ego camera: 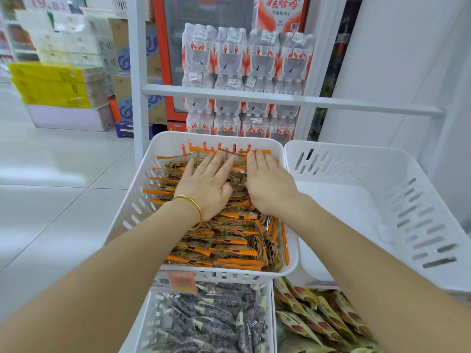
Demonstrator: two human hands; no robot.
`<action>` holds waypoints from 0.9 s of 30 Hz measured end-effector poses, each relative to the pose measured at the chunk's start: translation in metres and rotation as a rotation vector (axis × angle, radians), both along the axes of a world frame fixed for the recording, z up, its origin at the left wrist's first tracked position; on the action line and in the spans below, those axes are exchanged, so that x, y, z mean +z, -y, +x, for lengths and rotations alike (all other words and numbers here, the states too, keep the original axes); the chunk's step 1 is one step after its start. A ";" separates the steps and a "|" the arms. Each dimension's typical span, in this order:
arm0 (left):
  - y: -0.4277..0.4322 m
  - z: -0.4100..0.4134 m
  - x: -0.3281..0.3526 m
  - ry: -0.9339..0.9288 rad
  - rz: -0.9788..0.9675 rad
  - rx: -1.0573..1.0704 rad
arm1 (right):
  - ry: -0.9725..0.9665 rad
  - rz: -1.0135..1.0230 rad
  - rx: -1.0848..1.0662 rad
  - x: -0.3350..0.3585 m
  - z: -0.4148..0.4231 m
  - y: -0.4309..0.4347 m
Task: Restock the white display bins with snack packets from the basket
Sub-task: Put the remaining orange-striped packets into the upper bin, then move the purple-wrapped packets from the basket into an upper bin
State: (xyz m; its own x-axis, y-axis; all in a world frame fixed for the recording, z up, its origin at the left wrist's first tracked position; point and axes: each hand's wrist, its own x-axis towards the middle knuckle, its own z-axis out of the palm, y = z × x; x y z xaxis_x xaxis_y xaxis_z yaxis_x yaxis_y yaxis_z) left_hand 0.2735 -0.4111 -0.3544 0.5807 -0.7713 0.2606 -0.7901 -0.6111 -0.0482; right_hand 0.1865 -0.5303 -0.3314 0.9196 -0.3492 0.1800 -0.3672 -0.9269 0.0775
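While the left hand [204, 189] and right hand [270, 184] press flat, each grip wide, on the orange-edged snack packets [229, 240] filling the white bin [132, 200] and hide those beneath, the blurred price tag [181, 281] below is unreadable and the lower dark packets [216, 322] run off-frame.

This is a shop, a small grocery or convenience store. On a white rack [280, 100], white display bins [135, 205] hold loose heaps of individually wrapped snack packets [229, 240], and an orange price tag [181, 282] hangs on one bin's front. Behind them, shrink-wrapped packs of bottled water [244, 72] are stacked against a red-framed cooler [163, 59]. Cartons [127, 62] and yellow-wrapped bulk packs [56, 85] are piled on the tiled floor [51, 200] below a price sign [47, 2] reading 19.8.
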 end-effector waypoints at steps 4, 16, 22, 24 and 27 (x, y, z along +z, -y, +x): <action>-0.021 -0.021 0.019 -0.067 -0.100 -0.029 | 0.310 0.299 0.098 0.031 -0.047 -0.010; -0.155 -0.269 -0.069 -0.266 0.146 -0.396 | 0.149 1.084 -0.085 -0.104 -0.314 -0.098; -0.172 -0.317 -0.128 -0.305 0.479 -0.330 | -0.084 0.945 -0.260 -0.217 -0.371 -0.108; -0.180 -0.323 -0.144 -0.313 0.579 -0.311 | -0.118 0.756 -0.368 -0.251 -0.381 -0.106; -0.184 -0.321 -0.157 -0.327 0.655 -0.297 | -0.209 0.571 -0.463 -0.284 -0.395 -0.106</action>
State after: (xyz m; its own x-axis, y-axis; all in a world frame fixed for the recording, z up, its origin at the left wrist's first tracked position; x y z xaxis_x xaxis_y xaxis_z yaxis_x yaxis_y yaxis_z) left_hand -0.0474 -0.2271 -0.5115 0.2954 -0.8435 -0.4486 -0.9519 -0.3000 -0.0626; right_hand -0.2081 -0.4240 -0.6157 0.6519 -0.6937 -0.3063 -0.7583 -0.5991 -0.2570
